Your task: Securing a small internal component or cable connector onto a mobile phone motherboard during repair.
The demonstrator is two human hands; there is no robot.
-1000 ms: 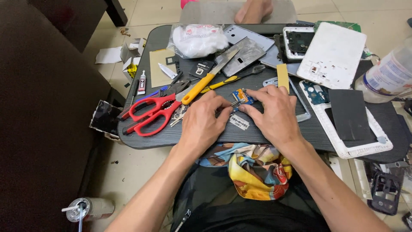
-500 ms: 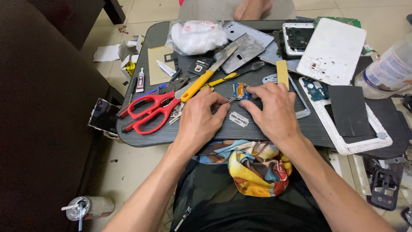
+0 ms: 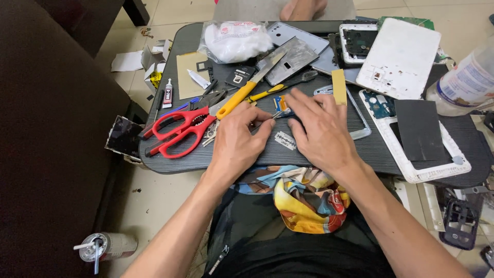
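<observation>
Nearest to me, a colourful patterned cloth point(image 3: 306, 198) lies on my lap, just under the front edge of the dark counter point(image 3: 319, 154). Above it both my hands rest on the counter, close together. My left hand point(image 3: 235, 144) has its fingers point(image 3: 260, 126) curled and pressed together, pinching a thin metal tool point(image 3: 280, 114) whose tip points toward a small blue and orange part point(image 3: 281, 104). My right hand point(image 3: 319, 131) lies flat beside it, fingers spread, pressing down on the counter by the same part; I cannot tell what sits under the palm. A razor blade point(image 3: 284, 140) lies on the counter between the two hands, just off my left fingertips.

To the left of my left hand lie red scissors point(image 3: 177, 131), handles toward the counter's edge. Beyond them a yellow-handled scraper point(image 3: 249, 87) runs diagonally up toward a grey metal plate point(image 3: 296, 56). A small glue tube point(image 3: 168, 93) sits near the left rim.

Farther back stands a plastic bag of white cotton point(image 3: 234, 40). On the right, a white tablet shell point(image 3: 400, 59) leans across other device parts, with a flat black panel point(image 3: 419, 128) resting in a white frame below it. A clear plastic bottle point(image 3: 465, 82) sits at the far right.
</observation>
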